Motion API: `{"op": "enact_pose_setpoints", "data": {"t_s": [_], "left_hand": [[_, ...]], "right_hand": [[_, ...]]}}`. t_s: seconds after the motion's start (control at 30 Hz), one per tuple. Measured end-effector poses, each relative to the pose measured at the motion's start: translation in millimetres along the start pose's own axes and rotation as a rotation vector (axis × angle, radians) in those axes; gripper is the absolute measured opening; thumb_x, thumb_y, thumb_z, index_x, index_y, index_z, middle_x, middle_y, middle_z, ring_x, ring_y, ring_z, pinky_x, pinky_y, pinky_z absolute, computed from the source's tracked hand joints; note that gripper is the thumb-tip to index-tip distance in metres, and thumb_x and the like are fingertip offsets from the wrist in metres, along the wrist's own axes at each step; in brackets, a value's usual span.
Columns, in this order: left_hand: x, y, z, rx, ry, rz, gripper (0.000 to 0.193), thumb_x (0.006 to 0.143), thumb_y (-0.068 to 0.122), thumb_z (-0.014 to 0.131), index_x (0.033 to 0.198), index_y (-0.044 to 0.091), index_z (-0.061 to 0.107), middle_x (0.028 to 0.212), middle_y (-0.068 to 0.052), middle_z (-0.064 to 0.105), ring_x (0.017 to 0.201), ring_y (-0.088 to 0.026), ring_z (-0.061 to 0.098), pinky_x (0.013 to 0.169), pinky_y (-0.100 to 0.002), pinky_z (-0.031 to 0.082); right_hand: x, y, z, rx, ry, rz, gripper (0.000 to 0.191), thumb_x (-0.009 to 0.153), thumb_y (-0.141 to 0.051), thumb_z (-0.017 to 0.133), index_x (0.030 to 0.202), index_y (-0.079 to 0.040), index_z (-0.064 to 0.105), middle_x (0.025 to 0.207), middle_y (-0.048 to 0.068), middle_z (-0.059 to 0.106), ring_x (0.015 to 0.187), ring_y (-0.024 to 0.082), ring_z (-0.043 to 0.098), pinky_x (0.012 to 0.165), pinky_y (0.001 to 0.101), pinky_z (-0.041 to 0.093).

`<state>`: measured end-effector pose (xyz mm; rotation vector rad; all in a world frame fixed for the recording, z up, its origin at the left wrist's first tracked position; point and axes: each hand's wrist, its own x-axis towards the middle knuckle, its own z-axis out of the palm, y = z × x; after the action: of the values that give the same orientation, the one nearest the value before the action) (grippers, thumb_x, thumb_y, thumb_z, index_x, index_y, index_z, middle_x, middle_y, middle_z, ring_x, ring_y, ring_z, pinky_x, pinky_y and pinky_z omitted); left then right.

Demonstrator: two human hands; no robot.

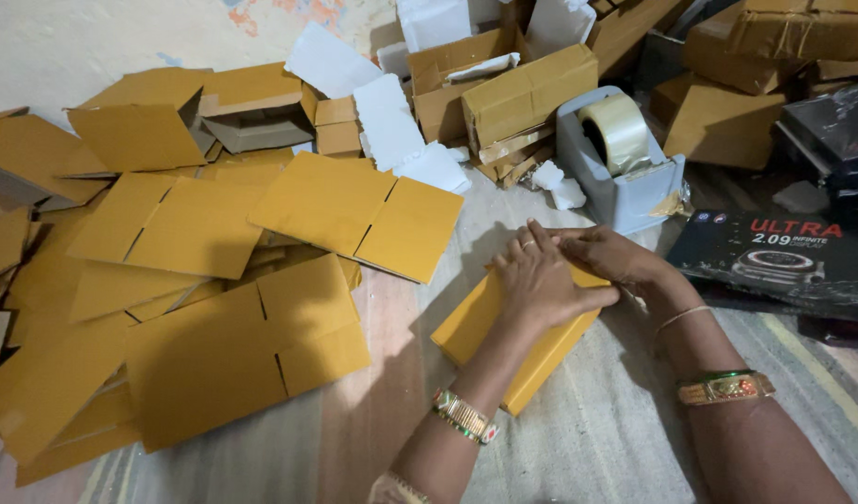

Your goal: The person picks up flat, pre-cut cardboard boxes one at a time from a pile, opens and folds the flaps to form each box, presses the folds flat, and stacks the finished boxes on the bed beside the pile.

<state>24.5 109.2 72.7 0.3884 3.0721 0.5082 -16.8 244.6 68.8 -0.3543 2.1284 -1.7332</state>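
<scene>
Both hands, left hand [541, 280] and right hand [611, 257], press flat, open-palmed, on the yellow box [541, 359]

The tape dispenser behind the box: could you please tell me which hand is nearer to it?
Right. The right hand lies just below the tape dispenser; the left hand sits farther left, on the yellow box.

Yellow-brown cardboard box [504, 341], grey tape dispenser [620, 177] with clear yellowish tape, white foam pieces [392, 126], striped grey-and-pink mat [588, 439], black printed carton [774, 257].
</scene>
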Motion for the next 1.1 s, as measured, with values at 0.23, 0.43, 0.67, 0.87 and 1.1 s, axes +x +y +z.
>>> {"op": "enact_pose_setpoints", "data": {"t_s": [0.23, 0.43, 0.67, 0.87, 1.1], "left_hand": [[-49, -18, -8, 0.031, -0.008, -0.068, 0.142, 0.058, 0.074, 0.07, 0.157, -0.014, 0.019, 0.148, -0.034, 0.041, 0.138, -0.047, 0.041, 0.111, -0.061, 0.033], [-97, -42, -16, 0.036, 0.026, -0.107, 0.142, 0.056, 0.071, 0.072, 0.156, -0.013, 0.016, 0.147, -0.035, 0.04, 0.135, -0.048, 0.042, 0.107, -0.06, 0.034], [-152, -51, -32, -0.007, -0.03, -0.267, 0.143, 0.059, 0.074, 0.074, 0.155, -0.013, 0.013, 0.15, -0.037, 0.035, 0.138, -0.05, 0.036, 0.11, -0.064, 0.03], [-145, -40, -37, 0.066, -0.199, -0.322, 0.138, 0.07, 0.08, 0.066, 0.152, -0.014, 0.006, 0.162, -0.036, 0.002, 0.151, -0.054, -0.006, 0.11, -0.079, -0.007], [-54, -6, -17, 0.135, -0.197, -0.126, 0.144, 0.069, 0.072, 0.075, 0.156, -0.015, 0.0, 0.162, -0.04, -0.003, 0.15, -0.053, -0.004, 0.114, -0.071, 0.004]], "right_hand": [[-2, 0, 2, -0.023, 0.023, 0.127, 0.048, 0.099, -0.033, 0.058, 0.139, -0.009, 0.066, 0.117, 0.009, 0.076, 0.099, 0.015, 0.066, 0.09, 0.0309, 0.055], [5, 11, 2, -0.042, 0.033, 0.107, 0.047, 0.099, -0.036, 0.058, 0.138, -0.011, 0.067, 0.114, 0.006, 0.077, 0.098, 0.013, 0.067, 0.088, 0.0286, 0.055], [7, 17, 1, -0.091, 0.075, 0.152, 0.046, 0.1, -0.037, 0.056, 0.138, -0.013, 0.068, 0.111, 0.006, 0.077, 0.096, 0.013, 0.068, 0.087, 0.0289, 0.055], [2, 9, 3, -0.083, 0.058, 0.112, 0.047, 0.099, -0.037, 0.058, 0.136, -0.01, 0.069, 0.11, 0.007, 0.078, 0.094, 0.013, 0.068, 0.084, 0.0291, 0.055], [0, 3, 3, -0.127, 0.097, 0.211, 0.047, 0.101, -0.037, 0.056, 0.142, -0.014, 0.065, 0.109, 0.015, 0.077, 0.089, 0.019, 0.067, 0.083, 0.034, 0.056]]}}
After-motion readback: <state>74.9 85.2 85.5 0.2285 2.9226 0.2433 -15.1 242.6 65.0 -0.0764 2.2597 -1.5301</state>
